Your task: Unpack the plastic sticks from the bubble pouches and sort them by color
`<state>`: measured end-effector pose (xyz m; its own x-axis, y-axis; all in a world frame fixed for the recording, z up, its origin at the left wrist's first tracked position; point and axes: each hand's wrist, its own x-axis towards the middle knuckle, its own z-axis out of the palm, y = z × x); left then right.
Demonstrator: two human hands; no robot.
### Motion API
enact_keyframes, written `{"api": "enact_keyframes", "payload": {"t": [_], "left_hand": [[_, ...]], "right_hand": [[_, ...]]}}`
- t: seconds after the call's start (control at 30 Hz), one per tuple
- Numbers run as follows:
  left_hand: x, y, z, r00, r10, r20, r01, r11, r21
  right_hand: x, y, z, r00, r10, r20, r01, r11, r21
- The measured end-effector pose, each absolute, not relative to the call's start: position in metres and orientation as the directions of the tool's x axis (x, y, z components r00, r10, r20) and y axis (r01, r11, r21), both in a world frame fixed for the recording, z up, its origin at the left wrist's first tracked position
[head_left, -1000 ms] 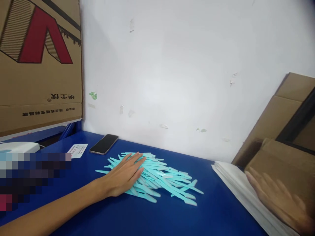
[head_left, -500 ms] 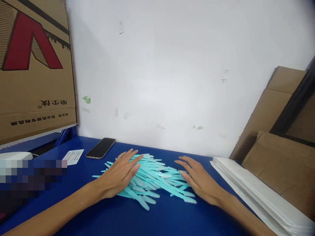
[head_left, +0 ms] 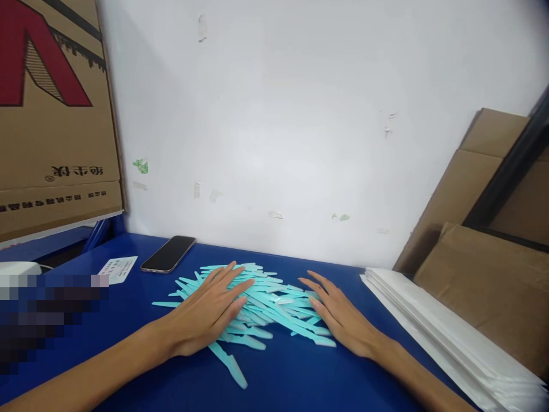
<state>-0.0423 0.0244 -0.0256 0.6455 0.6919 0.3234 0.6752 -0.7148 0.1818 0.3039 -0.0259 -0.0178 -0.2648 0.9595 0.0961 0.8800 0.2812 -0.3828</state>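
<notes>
A loose heap of turquoise eyebrow razors (head_left: pixel 266 309) with pale, see-through blade ends lies on the blue table. Across the left part of the heap rests my left hand (head_left: pixel 212 312), palm down, its fingers stretched out and the thumb apart; it covers some of the razors. At the heap's right edge is my right hand (head_left: pixel 337 312), fingers spread, thumb and fingertips beside the razor ends. Neither hand grips anything. One razor (head_left: pixel 231 366) sticks out of the heap toward me, near my left wrist.
A phone (head_left: pixel 168 253) and a printed card (head_left: pixel 118 269) lie at the back left of the blue table (head_left: pixel 274 383). Stacked white sheets or bags (head_left: pixel 446 337) line the right side, beside cardboard (head_left: pixel 484 292). A large carton (head_left: pixel 60 137) stands left. A white wall (head_left: pixel 274 126) closes the back.
The view has shifted slightly. My left hand has moved a little right over the heap, and one razor at the front has slid out toward me. Both hands stay spread.
</notes>
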Motion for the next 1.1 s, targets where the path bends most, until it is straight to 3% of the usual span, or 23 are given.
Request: {"api": "enact_keyframes", "payload": {"t": [0.1, 0.27, 0.37, 0.47, 0.53, 0.63, 0.77, 0.9, 1.0, 1.1], "left_hand": [[-0.044, 0.024, -0.019, 0.707, 0.632, 0.317, 0.629, -0.767, 0.124], [-0.046, 0.019, 0.007, 0.746, 0.512, 0.426, 0.556, -0.831, 0.023], [-0.049, 0.010, 0.028, 0.769, 0.537, 0.346, 0.535, -0.838, 0.112], [-0.055, -0.003, 0.045, 0.726, 0.677, 0.122, 0.630, -0.726, 0.277], [-0.058, -0.010, 0.049, 0.724, 0.690, -0.027, 0.645, -0.663, 0.380], [-0.058, -0.014, 0.043, 0.738, 0.669, -0.089, 0.642, -0.655, 0.398], [-0.048, -0.015, 0.021, 0.821, 0.571, -0.008, 0.551, -0.789, 0.271], [-0.032, -0.022, -0.004, 0.880, 0.450, 0.151, 0.457, -0.889, -0.016], [-0.021, -0.028, -0.020, 0.894, 0.368, 0.255, 0.432, -0.859, -0.273], [-0.015, -0.029, -0.028, 0.898, 0.273, 0.345, 0.406, -0.815, -0.413]], "right_hand": [[0.304, -0.027, -0.017, -0.269, 0.961, 0.061, 0.883, 0.272, -0.383], [0.305, -0.027, -0.017, -0.269, 0.960, 0.080, 0.877, 0.279, -0.392], [0.305, -0.026, -0.019, -0.259, 0.962, 0.091, 0.875, 0.273, -0.400], [0.306, -0.026, -0.021, -0.259, 0.960, 0.104, 0.872, 0.278, -0.403], [0.306, -0.026, -0.021, -0.263, 0.957, 0.121, 0.872, 0.289, -0.396], [0.307, -0.025, -0.022, -0.272, 0.953, 0.134, 0.874, 0.303, -0.381], [0.308, -0.024, -0.024, -0.283, 0.949, 0.137, 0.873, 0.315, -0.373], [0.310, -0.023, -0.026, -0.292, 0.946, 0.143, 0.865, 0.325, -0.382], [0.311, -0.022, -0.027, -0.299, 0.942, 0.154, 0.860, 0.336, -0.383], [0.310, -0.022, -0.027, -0.302, 0.938, 0.169, 0.856, 0.345, -0.385]]}}
